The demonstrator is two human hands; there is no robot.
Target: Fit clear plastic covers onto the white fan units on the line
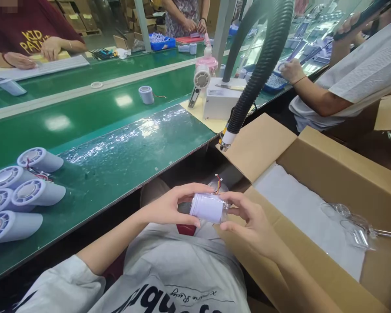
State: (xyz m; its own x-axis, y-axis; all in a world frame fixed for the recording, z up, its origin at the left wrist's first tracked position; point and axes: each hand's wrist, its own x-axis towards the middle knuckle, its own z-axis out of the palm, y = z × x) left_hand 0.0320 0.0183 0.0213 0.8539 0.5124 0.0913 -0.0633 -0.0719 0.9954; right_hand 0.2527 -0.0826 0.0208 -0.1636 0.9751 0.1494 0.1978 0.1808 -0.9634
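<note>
From where I stand, a lilac cylindrical housing (208, 208) is held over the seated person's lap, red and yellow wires (218, 184) poking up at its twelve o'clock. The left hand (174, 204) pinches its nine o'clock end between thumb and forefinger; the right hand (247, 217) has curled fingers and thumb at the three o'clock end, where clear plastic shows. Out at three o'clock from the housing sits an open cardboard box (352, 161) with clear plastic pieces (358, 230) on its white lining. Similar housings (39, 192) cluster on the green workbench (133, 152) at nine o'clock; a handheld fan (202, 77) stands at twelve, a black corrugated hose (263, 65) at one.
</note>
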